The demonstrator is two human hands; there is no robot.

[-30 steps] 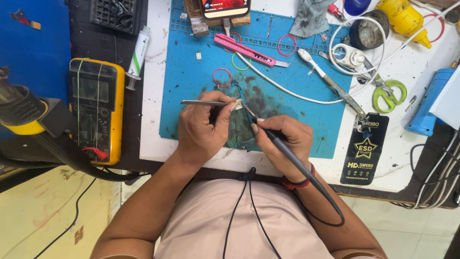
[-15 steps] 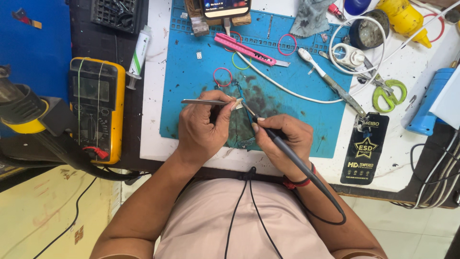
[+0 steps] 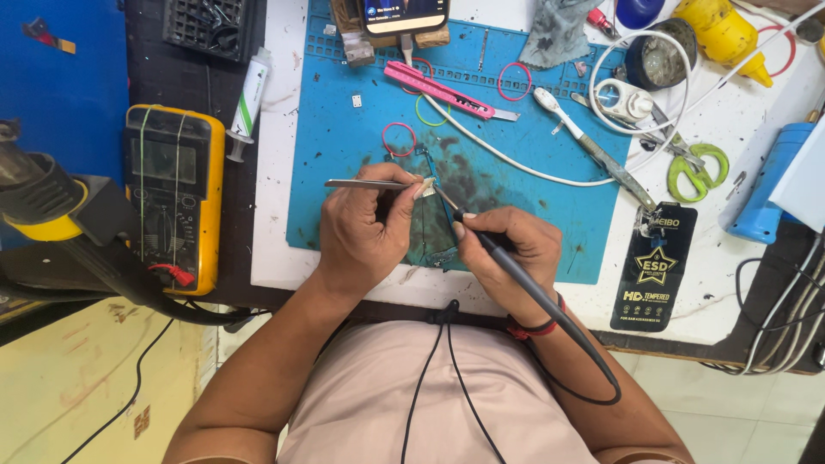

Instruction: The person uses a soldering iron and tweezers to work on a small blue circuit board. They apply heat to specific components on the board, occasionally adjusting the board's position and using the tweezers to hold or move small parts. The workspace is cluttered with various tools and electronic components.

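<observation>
My left hand (image 3: 365,230) grips metal tweezers (image 3: 365,184) that lie level, their tip meeting a small white piece over a dark circuit board (image 3: 434,236). The board lies on the blue work mat (image 3: 344,163) between my two hands. My right hand (image 3: 507,258) holds a black soldering iron (image 3: 516,275) like a pen. Its tip points up and left, touching the same spot as the tweezers. The iron's black cable loops back past my right wrist. My fingers hide most of the board.
A yellow multimeter (image 3: 174,196) and a hot-air tool (image 3: 51,210) sit at the left. On the mat lie a pink cutter (image 3: 438,88), rubber bands, a white cable and a toothbrush (image 3: 559,116). Green scissors (image 3: 696,169), a yellow bottle (image 3: 726,34) and a black packet (image 3: 657,266) are at the right.
</observation>
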